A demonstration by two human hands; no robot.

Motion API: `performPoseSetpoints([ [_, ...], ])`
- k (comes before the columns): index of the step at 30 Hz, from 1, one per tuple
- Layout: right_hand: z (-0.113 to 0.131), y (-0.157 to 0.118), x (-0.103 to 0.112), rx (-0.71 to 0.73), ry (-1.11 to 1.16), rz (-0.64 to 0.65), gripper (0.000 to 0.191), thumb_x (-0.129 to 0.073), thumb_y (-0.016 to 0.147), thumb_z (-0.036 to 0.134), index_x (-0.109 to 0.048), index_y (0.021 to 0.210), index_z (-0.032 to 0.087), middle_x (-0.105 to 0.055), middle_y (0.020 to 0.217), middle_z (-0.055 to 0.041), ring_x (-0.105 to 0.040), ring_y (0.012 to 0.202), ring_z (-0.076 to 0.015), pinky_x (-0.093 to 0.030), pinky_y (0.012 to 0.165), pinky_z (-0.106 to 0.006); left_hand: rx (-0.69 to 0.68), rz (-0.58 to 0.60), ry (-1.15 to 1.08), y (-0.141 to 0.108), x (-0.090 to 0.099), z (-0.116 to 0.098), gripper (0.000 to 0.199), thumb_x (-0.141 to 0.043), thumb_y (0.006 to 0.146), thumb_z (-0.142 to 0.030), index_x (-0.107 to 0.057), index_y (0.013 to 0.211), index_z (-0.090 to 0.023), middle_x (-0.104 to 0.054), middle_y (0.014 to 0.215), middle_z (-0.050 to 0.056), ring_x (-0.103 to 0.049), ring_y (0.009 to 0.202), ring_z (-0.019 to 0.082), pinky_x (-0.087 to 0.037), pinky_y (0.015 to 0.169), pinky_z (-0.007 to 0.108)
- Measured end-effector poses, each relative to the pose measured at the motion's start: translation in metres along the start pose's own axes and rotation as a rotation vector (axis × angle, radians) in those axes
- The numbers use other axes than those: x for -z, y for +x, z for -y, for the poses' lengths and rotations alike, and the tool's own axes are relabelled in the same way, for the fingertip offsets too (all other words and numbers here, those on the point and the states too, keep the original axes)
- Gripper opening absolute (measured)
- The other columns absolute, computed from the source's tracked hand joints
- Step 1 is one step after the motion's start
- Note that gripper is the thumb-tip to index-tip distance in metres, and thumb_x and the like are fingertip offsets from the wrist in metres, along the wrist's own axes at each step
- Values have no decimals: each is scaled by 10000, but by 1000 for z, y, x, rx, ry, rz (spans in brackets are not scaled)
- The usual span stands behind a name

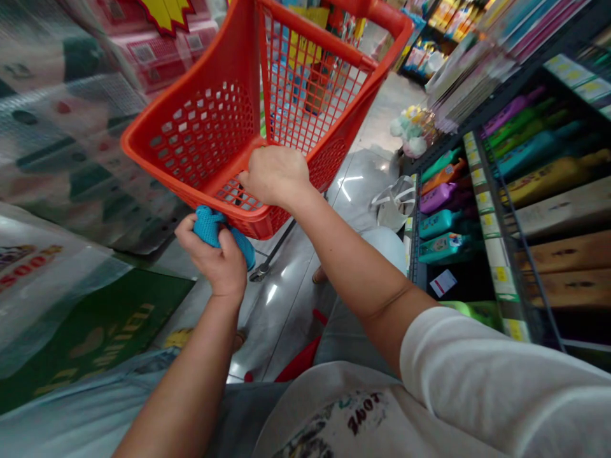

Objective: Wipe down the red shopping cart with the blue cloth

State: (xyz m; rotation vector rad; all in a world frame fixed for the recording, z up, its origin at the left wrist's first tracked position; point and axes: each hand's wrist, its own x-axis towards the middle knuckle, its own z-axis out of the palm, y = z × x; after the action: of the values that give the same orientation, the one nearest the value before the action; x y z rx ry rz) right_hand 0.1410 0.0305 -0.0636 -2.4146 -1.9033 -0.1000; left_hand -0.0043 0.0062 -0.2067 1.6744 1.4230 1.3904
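Note:
A red plastic shopping basket (pixel 329 137) on a wheeled metal frame fills the upper middle, with its mesh sides tilted in the view. My left hand (pixel 212 254) is closed around a bunched blue knitted cloth (pixel 207 226), just outside the basket's near edge. Over the basket's near right part reaches my right hand (pixel 274 175), its fingers curled inward. The fingertips point down into the basket and are mostly hidden, so whatever they hold cannot be made out.
At the right, shelves (pixel 487 222) carry colourful bottles. Wrapped boxes (pixel 157 54) are stacked at the upper left, above a green package (pixel 95 324). A white bag (pixel 396 203) stands on the tiled floor (pixel 291 280) beside the shelves.

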Motion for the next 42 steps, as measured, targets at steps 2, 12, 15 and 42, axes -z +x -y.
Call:
performPoseSetpoints([
  [2,0,0,0,-1,-9,5,715,-84,965,349,-724,1062,44,-749,1040,-87,-688,1040,-246,-502,929,-397,-5,23,36,4,1,2,366,-507,862,-202,-411,1214,-170,-561,1149,97,-586,1076,223,-449,1026,395],
  [12,12,-10,8,-77,-78,120,495,-384,939,450,-769,999,145,-745,1049,-184,-701,1018,-323,-540,838,-396,-92,240,-9,0,25,12,348,-519,870,-266,-452,1205,-201,-581,1172,92,-582,1130,235,-468,1010,422],
  [15,13,-12,8,-83,-136,151,516,-352,948,469,-782,974,186,-749,1048,-160,-701,1016,-307,-528,808,-377,-17,190,-33,-10,14,20,324,-484,888,-237,-436,1205,-192,-600,1104,97,-623,1023,228,-511,930,418],
  [42,15,-31,8,-90,-303,310,544,-334,921,600,-783,793,321,-738,801,-78,-672,788,-243,-341,586,-301,345,-115,-390,19,15,5,325,-541,887,-251,-471,1204,-231,-616,1203,80,-599,1144,217,-451,1052,415],
])
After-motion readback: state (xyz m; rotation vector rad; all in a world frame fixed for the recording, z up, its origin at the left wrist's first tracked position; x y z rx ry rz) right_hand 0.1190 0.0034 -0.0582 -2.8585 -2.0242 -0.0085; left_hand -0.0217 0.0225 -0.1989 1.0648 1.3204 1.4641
